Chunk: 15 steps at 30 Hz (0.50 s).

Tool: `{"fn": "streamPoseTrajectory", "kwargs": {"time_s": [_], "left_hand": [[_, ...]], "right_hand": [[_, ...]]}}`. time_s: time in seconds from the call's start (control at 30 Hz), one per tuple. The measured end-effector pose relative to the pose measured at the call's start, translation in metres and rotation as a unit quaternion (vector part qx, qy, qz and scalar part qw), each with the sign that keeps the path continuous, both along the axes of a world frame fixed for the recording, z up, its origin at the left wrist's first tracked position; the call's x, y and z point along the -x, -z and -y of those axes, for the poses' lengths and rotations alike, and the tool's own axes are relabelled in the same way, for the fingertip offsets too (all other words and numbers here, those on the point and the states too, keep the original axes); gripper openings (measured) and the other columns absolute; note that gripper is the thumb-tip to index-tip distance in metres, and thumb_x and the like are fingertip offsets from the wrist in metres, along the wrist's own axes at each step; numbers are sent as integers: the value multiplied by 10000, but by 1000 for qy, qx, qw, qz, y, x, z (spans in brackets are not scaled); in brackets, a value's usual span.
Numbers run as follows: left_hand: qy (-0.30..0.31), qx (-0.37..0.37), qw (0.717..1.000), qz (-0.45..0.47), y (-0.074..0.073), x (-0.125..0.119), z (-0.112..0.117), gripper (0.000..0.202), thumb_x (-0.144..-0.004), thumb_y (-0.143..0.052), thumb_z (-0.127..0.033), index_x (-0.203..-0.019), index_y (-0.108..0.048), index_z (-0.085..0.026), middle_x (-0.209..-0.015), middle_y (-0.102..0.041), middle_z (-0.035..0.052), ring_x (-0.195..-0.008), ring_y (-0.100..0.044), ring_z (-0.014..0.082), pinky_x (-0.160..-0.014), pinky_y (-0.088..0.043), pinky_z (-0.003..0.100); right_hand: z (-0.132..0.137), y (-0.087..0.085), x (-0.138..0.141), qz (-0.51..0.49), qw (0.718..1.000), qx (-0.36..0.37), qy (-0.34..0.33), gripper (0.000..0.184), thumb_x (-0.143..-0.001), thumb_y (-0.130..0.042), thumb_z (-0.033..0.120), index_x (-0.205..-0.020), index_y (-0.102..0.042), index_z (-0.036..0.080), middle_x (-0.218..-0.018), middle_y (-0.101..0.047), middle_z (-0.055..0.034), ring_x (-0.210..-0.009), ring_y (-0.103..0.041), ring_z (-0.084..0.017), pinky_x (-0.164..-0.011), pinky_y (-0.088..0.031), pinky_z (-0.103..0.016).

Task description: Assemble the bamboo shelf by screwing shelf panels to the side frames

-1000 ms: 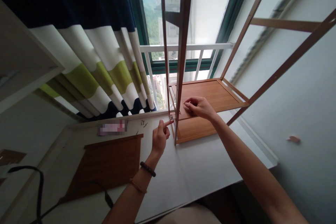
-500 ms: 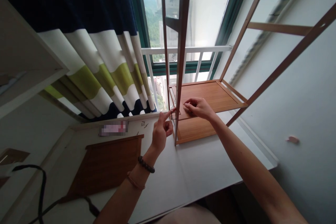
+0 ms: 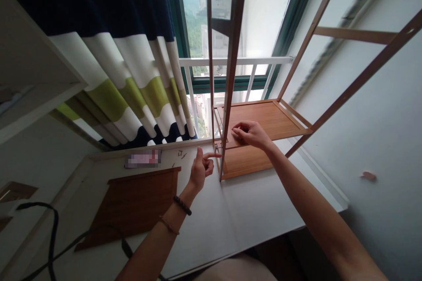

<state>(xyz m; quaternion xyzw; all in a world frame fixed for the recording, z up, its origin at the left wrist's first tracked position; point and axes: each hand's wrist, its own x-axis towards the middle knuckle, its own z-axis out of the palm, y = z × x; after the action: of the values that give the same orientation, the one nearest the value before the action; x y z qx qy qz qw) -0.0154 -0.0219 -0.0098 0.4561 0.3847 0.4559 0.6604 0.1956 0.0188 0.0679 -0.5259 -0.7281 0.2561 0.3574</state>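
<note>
A brown wooden shelf rack [image 3: 231, 61] stands on the white tabletop [image 3: 244, 210], with an upper shelf [image 3: 263, 116] and a lower shelf [image 3: 245, 161] between its side frames. My left hand [image 3: 200, 171] is beside the near left post, thumb up and index finger stretched out to the post at lower-shelf height. Its other fingers are curled. Over the left end of the upper shelf, my right hand [image 3: 251, 134] is closed in a pinch. Whatever may be between its fingertips is hidden or too small to make out.
A loose brown wooden panel [image 3: 138, 206] lies left of my left hand. Several small screw-like pieces [image 3: 181, 154] and a blurred package [image 3: 143, 158] are behind it. A black cable [image 3: 54, 237] curves at lower left. The curtain [image 3: 132, 74] and window railing [image 3: 253, 61] border the back.
My left hand's index finger has moved down the post, from upper-shelf height to nearer the lower shelf. The left frame's top appears slightly further right. My right hand stays pinched, almost in place.
</note>
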Motion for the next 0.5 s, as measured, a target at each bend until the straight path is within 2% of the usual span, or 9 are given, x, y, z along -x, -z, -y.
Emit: {"fn": "streamPoseTrajectory", "kwargs": {"time_s": [0.1,0.23,0.37,0.5], "left_hand": [[-16,40,999,28,-12,-4,-13,656,-810,-365,-639,-909,-654,-59,-331,-251,-90,-325,-164,51,-392,-138,217],[16,84,993,81,-35,-10,-21,528,-827,-439,-535,-970,-629,-64,-330,-248,-107,-320,-150,45,-392,-140,204],[38,54,988,140,-56,-11,-19,531,-847,-405,-535,-1009,-635,-83,-328,-237,-106,-327,-143,52,-405,-154,209],[42,31,985,163,-61,-11,-7,498,-864,-399,-509,-1043,-639,-111,-331,-238,-98,-339,-151,60,-419,-163,220]], "right_hand": [[0,0,0,-1,1000,1,1,318,-803,-511,391,-836,-669,118,-673,-641,-46,-577,-548,-116,-517,-410,-221],[-1,0,-1,-4,1000,-4,0,301,-804,-514,381,-843,-671,127,-703,-649,-46,-599,-559,-118,-535,-420,-224],[-2,1,-1,-1,1000,-6,-3,293,-807,-513,374,-847,-669,130,-699,-648,-45,-604,-559,-120,-540,-422,-226],[-1,0,0,1,1000,-4,-4,296,-806,-512,377,-839,-669,128,-711,-655,-51,-613,-566,-124,-548,-429,-228]]}}
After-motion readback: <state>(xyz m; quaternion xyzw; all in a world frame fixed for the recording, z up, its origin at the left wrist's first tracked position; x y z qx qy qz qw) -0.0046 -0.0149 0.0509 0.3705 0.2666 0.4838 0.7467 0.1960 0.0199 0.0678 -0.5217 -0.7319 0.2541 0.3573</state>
